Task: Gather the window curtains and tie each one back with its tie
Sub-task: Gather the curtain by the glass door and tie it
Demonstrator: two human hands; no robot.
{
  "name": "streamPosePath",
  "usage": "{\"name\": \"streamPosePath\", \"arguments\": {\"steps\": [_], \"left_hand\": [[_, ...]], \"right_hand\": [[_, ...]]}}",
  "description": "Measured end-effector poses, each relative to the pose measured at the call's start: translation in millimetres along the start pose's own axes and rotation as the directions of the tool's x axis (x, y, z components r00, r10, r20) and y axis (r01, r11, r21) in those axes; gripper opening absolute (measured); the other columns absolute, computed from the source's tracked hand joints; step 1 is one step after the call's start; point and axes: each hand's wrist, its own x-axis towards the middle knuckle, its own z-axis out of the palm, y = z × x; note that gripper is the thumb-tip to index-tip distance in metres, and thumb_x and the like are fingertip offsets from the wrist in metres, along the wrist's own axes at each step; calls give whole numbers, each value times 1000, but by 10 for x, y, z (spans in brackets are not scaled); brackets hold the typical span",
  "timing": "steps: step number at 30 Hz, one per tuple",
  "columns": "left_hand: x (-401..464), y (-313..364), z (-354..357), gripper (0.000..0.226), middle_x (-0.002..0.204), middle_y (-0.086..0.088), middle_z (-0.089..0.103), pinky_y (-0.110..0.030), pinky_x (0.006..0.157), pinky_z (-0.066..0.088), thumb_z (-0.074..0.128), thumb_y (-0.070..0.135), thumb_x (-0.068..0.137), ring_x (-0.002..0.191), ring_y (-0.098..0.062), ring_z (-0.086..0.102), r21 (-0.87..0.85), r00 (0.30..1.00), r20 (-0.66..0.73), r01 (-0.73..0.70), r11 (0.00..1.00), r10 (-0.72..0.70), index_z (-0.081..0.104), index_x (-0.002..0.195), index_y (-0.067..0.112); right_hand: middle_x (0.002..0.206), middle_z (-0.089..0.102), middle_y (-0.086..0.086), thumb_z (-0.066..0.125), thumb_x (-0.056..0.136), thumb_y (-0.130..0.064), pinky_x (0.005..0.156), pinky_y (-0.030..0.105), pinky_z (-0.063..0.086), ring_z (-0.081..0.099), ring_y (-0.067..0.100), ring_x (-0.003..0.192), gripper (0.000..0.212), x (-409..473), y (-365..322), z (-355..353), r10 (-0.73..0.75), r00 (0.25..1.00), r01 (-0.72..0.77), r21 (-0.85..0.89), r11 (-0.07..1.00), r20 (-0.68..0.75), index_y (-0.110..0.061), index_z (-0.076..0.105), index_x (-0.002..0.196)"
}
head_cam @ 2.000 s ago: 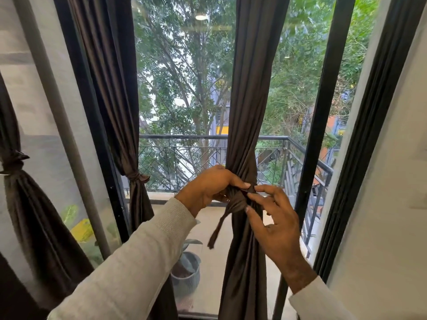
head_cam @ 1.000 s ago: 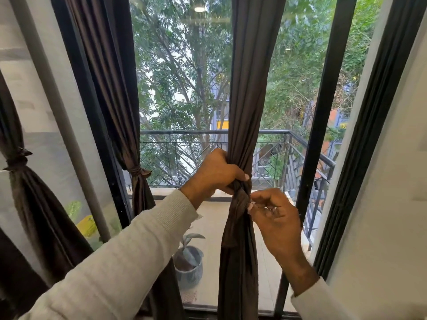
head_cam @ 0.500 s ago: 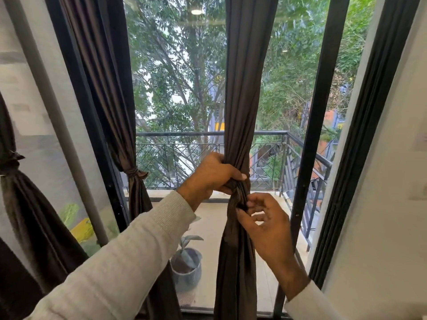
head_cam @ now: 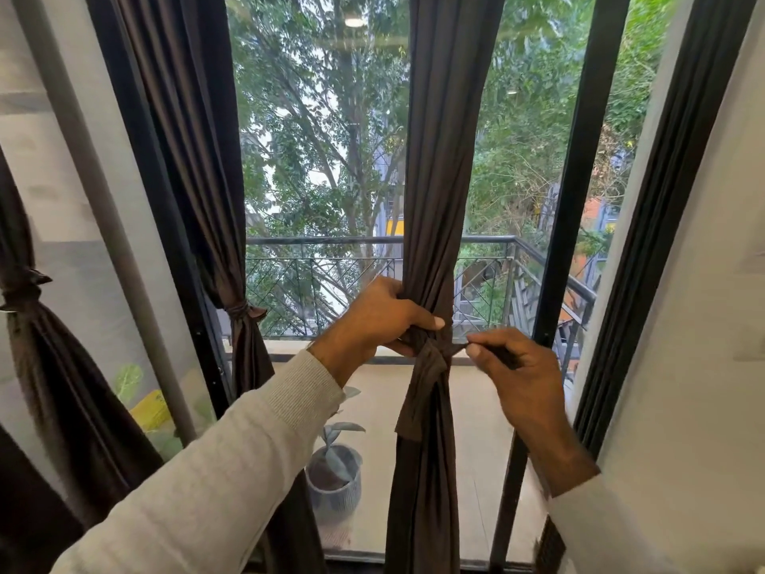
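My left hand (head_cam: pixel 381 319) grips the gathered dark brown fabric curtain (head_cam: pixel 445 167); my right hand (head_cam: pixel 515 366) fingers pinch its matching fabric tie (head_cam: pixel 432 358), knot half-cinched. Left of it, two curtains (head_cam: pixel 194 159) hang tied.

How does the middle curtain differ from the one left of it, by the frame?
The middle curtain is held: the left hand grips its bunch and the right hand pinches an end of its tie. No hand touches the left curtain. The middle knot is being pulled, one tail hanging long; the left curtain's tie is a small finished knot. Both are dark, gathered at similar height.
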Motion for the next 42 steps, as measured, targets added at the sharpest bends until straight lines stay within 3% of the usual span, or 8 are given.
{"name": "streamPosePath", "arguments": {"steps": [9, 13, 20, 25, 29, 34, 38, 42], "left_hand": [[-51, -32, 172, 28, 90, -14, 83, -48, 72, 69, 88, 3, 84, 78, -32, 82, -47, 996, 2, -86, 995, 86, 78, 111, 0], [-46, -73, 206, 28, 93, -15, 83, -51, 74, 69, 90, 7, 85, 80, -32, 82, -44, 992, -40, -121, 992, 119, 79, 110, 2], [-79, -72, 124, 42, 70, 1, 72, -38, 71, 59, 70, 58, 99, 66, -7, 66, 185, 929, 167, -358, 915, 329, 78, 78, 23], [-14, -151, -87, 15, 97, 7, 57, -10, 72, 40, 64, 22, 109, 83, 6, 55, 316, 798, -47, -559, 766, 601, 78, 104, 21], [128, -458, -130, 32, 111, 6, 70, -24, 82, 54, 72, -1, 97, 90, 3, 64, 407, 880, 32, -444, 798, 473, 74, 122, 19], [76, -613, 78, 32, 95, 8, 79, -20, 77, 60, 90, 3, 85, 80, -4, 75, 236, 840, 158, -542, 807, 518, 79, 113, 14], [5, -634, 192, 10, 85, 8, 78, -18, 71, 52, 86, 7, 89, 75, -2, 70, 218, 779, 72, -621, 752, 623, 82, 97, 12], [-26, -736, 273, 10, 79, 10, 62, -28, 69, 51, 81, 16, 89, 74, -13, 62, 325, 734, 20, -647, 690, 679, 72, 85, 19]], "right_hand": [[90, 81, -7, 77, 96, -10, 83, 36, 64, 76, 10, 84, 20, 161, -5, 309, 83, 975, -86, -4, 996, -207, -29, 79, 101], [113, 81, 0, 70, 100, -21, 99, 40, 60, 77, 20, 109, 27, 56, 50, 298, 241, 970, -239, 266, 934, 26, -19, 76, 126], [107, 82, -9, 74, 98, -20, 94, 35, 60, 77, 14, 103, 22, 22, 39, 253, 155, 986, -162, 126, 979, 65, -32, 77, 115], [110, 78, 9, 68, 101, -9, 84, 16, 55, 74, 15, 101, 24, 47, 109, 183, 158, 987, -160, 131, 978, 26, -31, 79, 103], [110, 81, 8, 71, 97, -16, 96, 27, 60, 74, 23, 105, 16, 153, 201, 106, 223, 959, -270, 326, 906, 175, -12, 77, 112], [119, 77, 19, 102, 54, -54, 95, 34, 62, 76, 28, 104, 91, 166, 227, 66, 215, 927, -356, 544, 760, 307, -1, 71, 122], [102, 73, 26, 101, 63, -34, 87, 38, 65, 74, 35, 93, 66, 110, 205, 64, 255, 956, -293, 545, 786, 145, -3, 64, 108], [86, 77, 3, 80, 91, -8, 79, 27, 62, 75, 21, 81, 9, -56, 101, 82, 130, 983, -117, 103, 988, -129, -10, 71, 89]]}}
